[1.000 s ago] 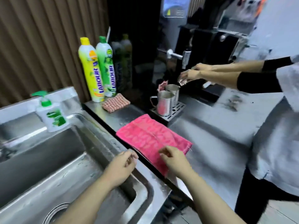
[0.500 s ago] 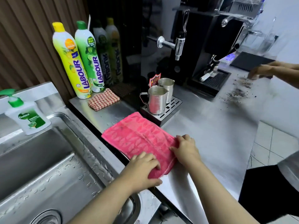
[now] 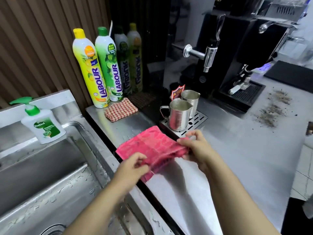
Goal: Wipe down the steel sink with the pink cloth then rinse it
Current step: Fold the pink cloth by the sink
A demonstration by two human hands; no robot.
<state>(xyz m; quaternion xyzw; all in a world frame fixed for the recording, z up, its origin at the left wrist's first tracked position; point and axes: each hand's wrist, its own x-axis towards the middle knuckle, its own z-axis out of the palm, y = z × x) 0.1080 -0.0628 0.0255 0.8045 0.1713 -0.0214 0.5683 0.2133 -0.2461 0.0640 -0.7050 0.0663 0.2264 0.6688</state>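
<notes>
The pink cloth (image 3: 152, 146) sits at centre frame, and it is coming up off the surface (image 3: 228, 158) now: half a second back it lay flat with both palms pressing on it, and now its right end is bunched and lifted while the far corner still trails on the steel. The left hand (image 3: 133, 167) has its grip closed on the near edge, just above centre bottom, and the right hand (image 3: 196, 146) has its grip pinched on the gathered right end, fingers curled over the folds. I read that as the pick-up under way, so the wipe itself has not begun and the rinse is further off yet. The steel sink (image 3: 50, 184) waits at lower left, its basin beaded with water drops and the drain just peeking in at the bottom edge, so the cloth needs only a short swing leftward over the rim. Moving outward, two steel jugs (image 3: 179, 114) stand on a slotted tray just behind the cloth, close enough to be knocked if the lift goes wide. A checked cloth (image 3: 120, 109) lies further back, beside the tall detergent bottles (image 3: 100, 65) against the ribbed wall at upper left, and a pump soap bottle (image 3: 42, 122) stands on the sink's back ledge. The black coffee machine (image 3: 237, 53) fills the upper right, with dark spilled grounds (image 3: 271, 112) scattered on the surface at right.
</notes>
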